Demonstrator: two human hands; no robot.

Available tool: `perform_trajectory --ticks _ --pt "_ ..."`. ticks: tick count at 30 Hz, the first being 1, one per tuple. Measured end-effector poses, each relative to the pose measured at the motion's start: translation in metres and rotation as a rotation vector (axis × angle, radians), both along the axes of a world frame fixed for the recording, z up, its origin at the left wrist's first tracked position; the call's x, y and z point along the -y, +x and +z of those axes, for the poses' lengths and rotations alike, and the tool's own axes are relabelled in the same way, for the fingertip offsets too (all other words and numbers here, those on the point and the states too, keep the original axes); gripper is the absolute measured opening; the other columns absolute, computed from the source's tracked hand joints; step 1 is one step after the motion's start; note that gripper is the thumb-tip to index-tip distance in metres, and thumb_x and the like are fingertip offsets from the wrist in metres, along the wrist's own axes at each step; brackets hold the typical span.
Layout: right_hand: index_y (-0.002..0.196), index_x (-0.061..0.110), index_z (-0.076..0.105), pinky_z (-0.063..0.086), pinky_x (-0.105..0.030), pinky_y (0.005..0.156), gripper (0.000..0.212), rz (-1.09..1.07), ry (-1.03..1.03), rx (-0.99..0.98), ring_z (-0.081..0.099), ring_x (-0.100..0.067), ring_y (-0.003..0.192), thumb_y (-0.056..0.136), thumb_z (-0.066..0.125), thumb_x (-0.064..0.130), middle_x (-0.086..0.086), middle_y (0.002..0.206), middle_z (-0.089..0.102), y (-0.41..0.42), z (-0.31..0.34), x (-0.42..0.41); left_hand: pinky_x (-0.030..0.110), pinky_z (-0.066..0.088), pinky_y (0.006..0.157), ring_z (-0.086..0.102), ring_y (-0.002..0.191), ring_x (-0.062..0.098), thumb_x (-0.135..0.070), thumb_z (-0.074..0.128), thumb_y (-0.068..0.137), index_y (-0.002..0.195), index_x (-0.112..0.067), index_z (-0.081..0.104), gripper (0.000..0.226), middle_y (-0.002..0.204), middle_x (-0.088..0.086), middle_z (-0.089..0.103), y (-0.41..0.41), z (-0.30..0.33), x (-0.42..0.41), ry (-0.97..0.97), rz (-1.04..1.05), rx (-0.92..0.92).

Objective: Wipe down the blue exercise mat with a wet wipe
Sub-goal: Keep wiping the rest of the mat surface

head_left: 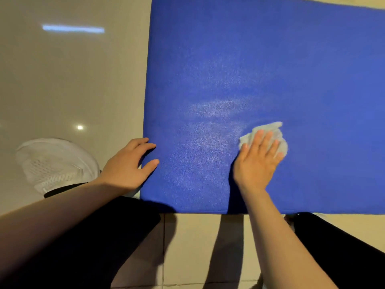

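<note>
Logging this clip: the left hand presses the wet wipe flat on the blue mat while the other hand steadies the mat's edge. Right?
Not quite. In the head view the right hand presses the wet wipe flat on the blue mat; the left hand steadies the mat's edge.

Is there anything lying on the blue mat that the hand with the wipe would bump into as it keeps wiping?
Nothing visible. The right hand presses the wet wipe flat on the blue mat, whose remaining surface is bare. The left hand only touches the mat's left edge.
</note>
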State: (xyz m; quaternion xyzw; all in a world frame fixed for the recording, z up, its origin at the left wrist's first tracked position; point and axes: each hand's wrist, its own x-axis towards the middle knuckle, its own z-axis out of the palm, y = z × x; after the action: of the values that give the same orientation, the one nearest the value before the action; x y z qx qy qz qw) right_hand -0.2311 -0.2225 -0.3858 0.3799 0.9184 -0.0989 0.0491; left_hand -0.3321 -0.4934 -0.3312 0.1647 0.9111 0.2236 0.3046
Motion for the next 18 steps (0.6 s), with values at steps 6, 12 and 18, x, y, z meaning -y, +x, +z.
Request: perform_trajectory --ticks 6,12,18 --pt "0.146 0.010 0.044 0.017 -0.050 0.115 0.055 0.644 -0.069 -0.166 0.021 -0.034 0.145 0.096 0.035 0.032 -0.013 0.155 0.035 -0.019 0.000 0.126 0.013 0.024 0.101 0.045 0.126 0.011 -0.065 0.027 0.076 0.137 -0.012 0.053 0.085 0.140 0.004 0.049 -0.005 -0.004 0.003 0.107 0.026 0.011" --pt "0.146 0.009 0.043 0.014 -0.046 0.119 0.054 0.765 -0.090 -0.150 0.027 -0.030 0.145 0.098 0.033 0.031 -0.015 0.154 0.035 -0.024 -0.007 0.118 0.012 0.027 0.095 0.047 0.125 0.008 -0.045 0.038 0.090 0.145 -0.020 0.042 0.061 0.142 -0.003 0.048 -0.007 -0.003 0.003 0.127 0.111 0.029" --pt "0.150 0.003 0.032 0.003 -0.045 0.118 0.067 0.118 0.015 -0.056 0.021 -0.038 0.146 0.096 0.013 0.038 -0.020 0.158 0.024 -0.025 -0.004 0.008 0.018 0.033 0.095 0.048 0.115 -0.001 -0.039 0.043 0.094 0.142 -0.021 0.046 0.051 0.134 -0.010 0.053 -0.008 -0.002 0.003 0.182 0.206 0.084"
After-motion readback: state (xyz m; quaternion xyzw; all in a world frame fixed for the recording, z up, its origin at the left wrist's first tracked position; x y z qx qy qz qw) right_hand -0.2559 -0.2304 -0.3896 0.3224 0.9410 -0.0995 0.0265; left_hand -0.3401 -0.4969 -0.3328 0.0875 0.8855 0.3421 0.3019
